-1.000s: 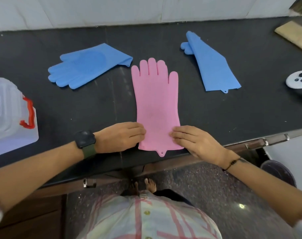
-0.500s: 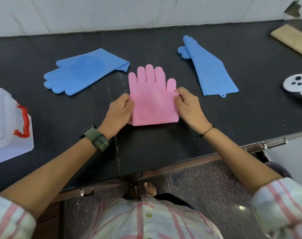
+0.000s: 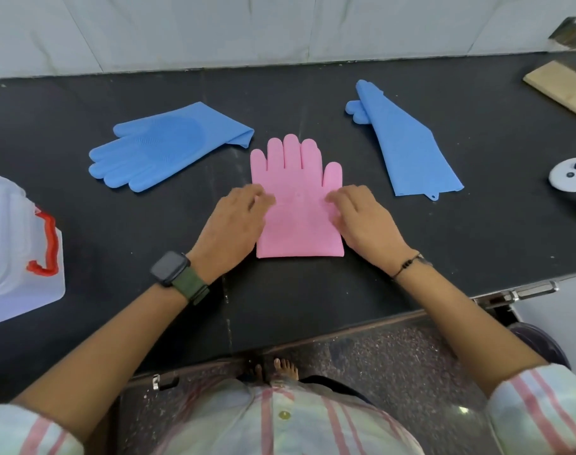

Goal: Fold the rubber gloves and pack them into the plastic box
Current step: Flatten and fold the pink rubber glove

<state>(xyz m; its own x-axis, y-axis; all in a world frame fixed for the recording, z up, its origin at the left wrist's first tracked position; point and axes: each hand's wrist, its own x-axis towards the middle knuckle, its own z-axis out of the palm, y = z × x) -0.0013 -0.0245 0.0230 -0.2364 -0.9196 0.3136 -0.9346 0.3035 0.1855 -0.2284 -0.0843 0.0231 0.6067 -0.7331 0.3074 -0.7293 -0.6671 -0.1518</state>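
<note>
While the pink glove (image 3: 298, 221) lies folded, left hand (image 3: 232, 224) and right hand (image 3: 362, 221) press it flat, fingers spread.

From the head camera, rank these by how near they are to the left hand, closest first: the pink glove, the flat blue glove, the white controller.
1. Pink glove: directly under the left hand, which presses on its left edge.
2. Flat blue glove: beyond the hand, up and to its left.
3. White controller: far right edge of the counter, past the right hand.
</note>
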